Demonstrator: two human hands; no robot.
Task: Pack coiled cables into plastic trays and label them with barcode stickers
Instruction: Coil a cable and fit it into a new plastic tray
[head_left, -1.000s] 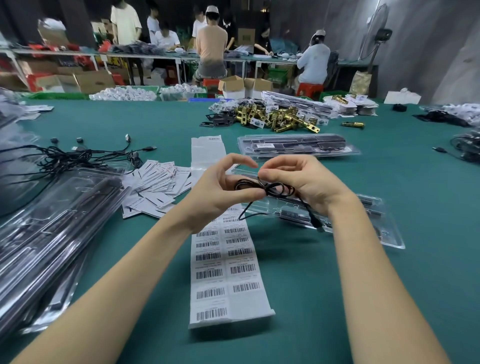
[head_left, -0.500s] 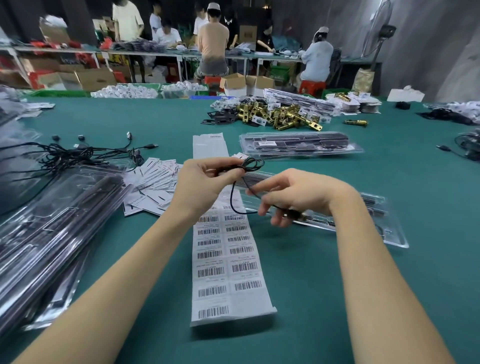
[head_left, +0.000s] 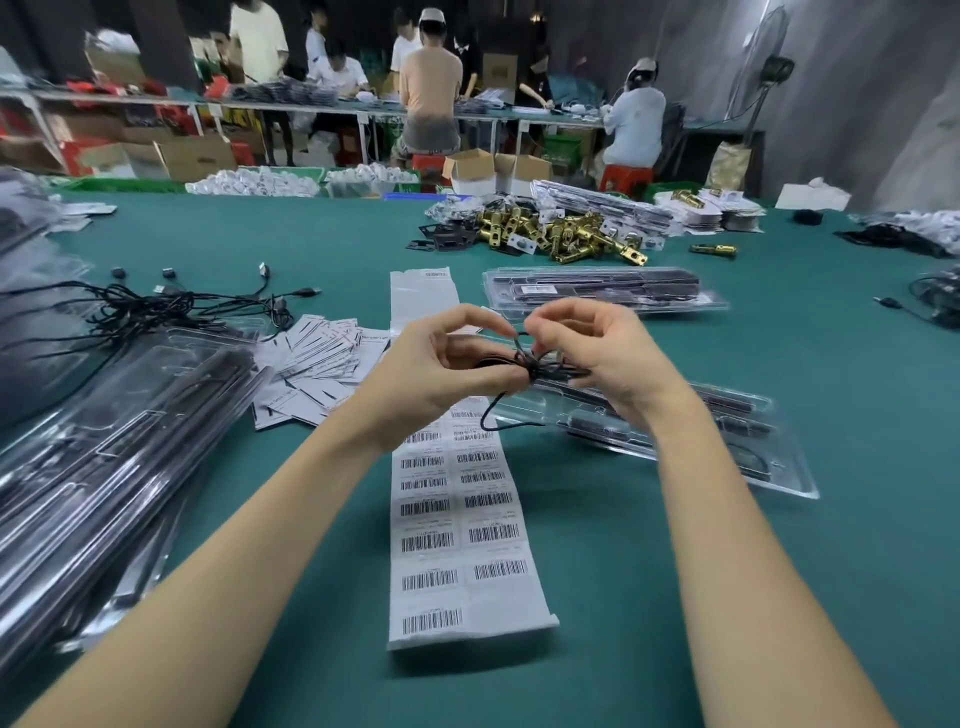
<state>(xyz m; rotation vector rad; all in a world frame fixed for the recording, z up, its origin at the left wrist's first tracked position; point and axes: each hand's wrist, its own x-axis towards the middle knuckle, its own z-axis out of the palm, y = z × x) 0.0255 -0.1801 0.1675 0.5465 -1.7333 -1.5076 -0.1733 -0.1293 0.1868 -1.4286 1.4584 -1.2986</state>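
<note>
Nearest, the barcode sticker sheet (head_left: 457, 519) lies flat on the green counter (head_left: 649, 597), untouched. Above its far end, both hands have closed together again: half a second ago the right hand (head_left: 602, 358) was drawing a strand out low, and now it pinches a loop at the bundle's middle while the left hand (head_left: 441, 369) grips the black cable coil (head_left: 530, 366). The winding looks nearly finished. The open plastic tray (head_left: 727, 447) waits just behind.

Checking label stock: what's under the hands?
The barcode sheet runs beneath the left hand; a clear tray lies under the right hand. Covered parts are hidden.
</note>
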